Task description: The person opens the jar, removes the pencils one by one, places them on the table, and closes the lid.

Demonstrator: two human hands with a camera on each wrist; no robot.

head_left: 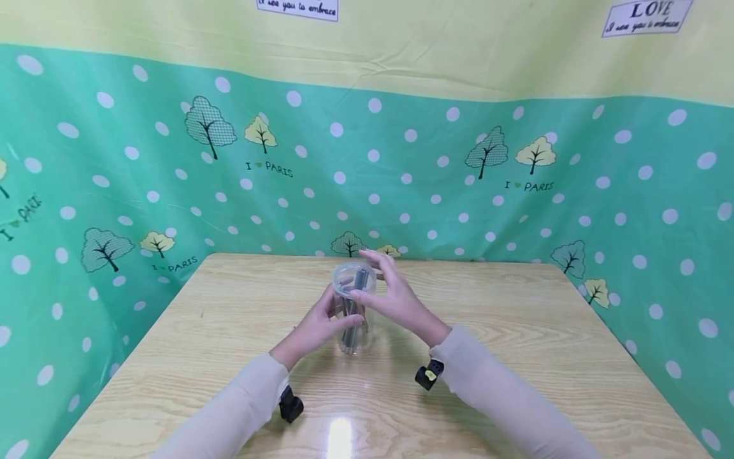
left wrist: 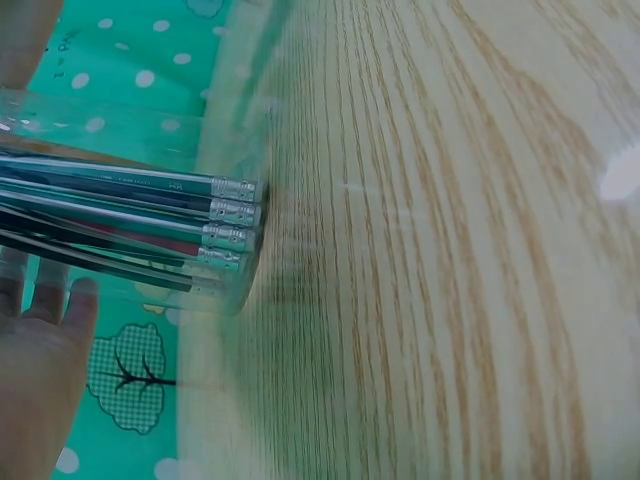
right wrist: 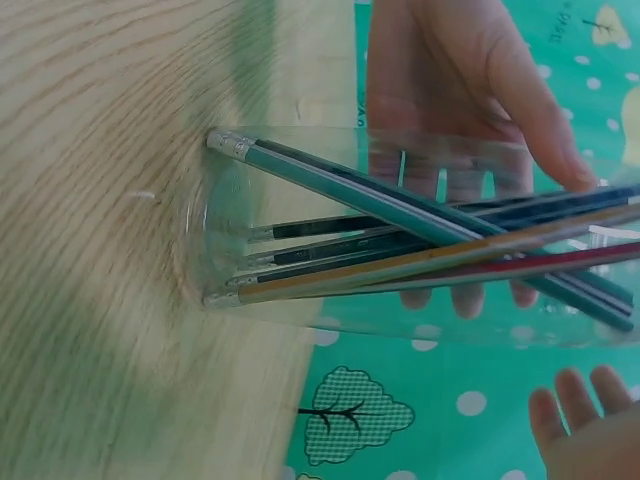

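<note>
Clear jar [right wrist: 225,222] w/ pencils [right wrist: 350,193] is pointing rim-up, long axis approx. vert., nr mid-table [head_left: 487,306]; base contact unclear. Green dotted cloth [head_left: 401,153] is hanging behind. Pencils are leaning inside, erasers down. L hand [head_left: 316,324] is gripping jar's side; R hand [head_left: 398,299] is hovering round rim, can't tell if gripping.

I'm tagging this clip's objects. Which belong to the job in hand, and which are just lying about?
Job in hand:
clear container
pencils inside it
left hand
right hand

Just about:
wooden table
polka-dot backdrop
black wrist cameras
</note>
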